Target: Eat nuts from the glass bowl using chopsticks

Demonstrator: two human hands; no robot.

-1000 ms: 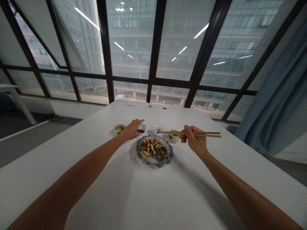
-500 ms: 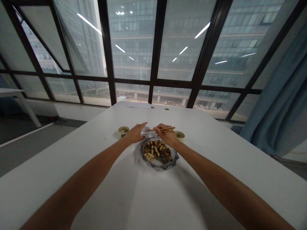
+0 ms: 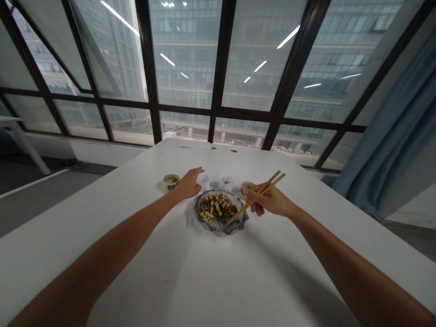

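A glass dish (image 3: 204,225) of mixed nuts and dark seeds sits on the white table (image 3: 211,281). My right hand (image 3: 269,201) grips a pair of wooden chopsticks (image 3: 254,199), their tips dipped into the dish's right side. Left of the dish rests my left hand (image 3: 188,183), fingers stretched flat on the table and touching a small white cup (image 3: 203,180). A second white cup (image 3: 225,182) stands behind the dish, and a beige cup (image 3: 245,186) sits just behind my right hand.
Another beige cup (image 3: 170,181) stands left of my left hand. Papers (image 3: 185,143) lie at the table's far edge by the big windows. A blue curtain (image 3: 391,136) hangs at the right. A white table leg (image 3: 23,145) shows at far left.
My right hand has drawn back from the small white cups to the right of the dish, and the chopsticks have swung down so their tips now rest in the nuts. Left hand stays put.
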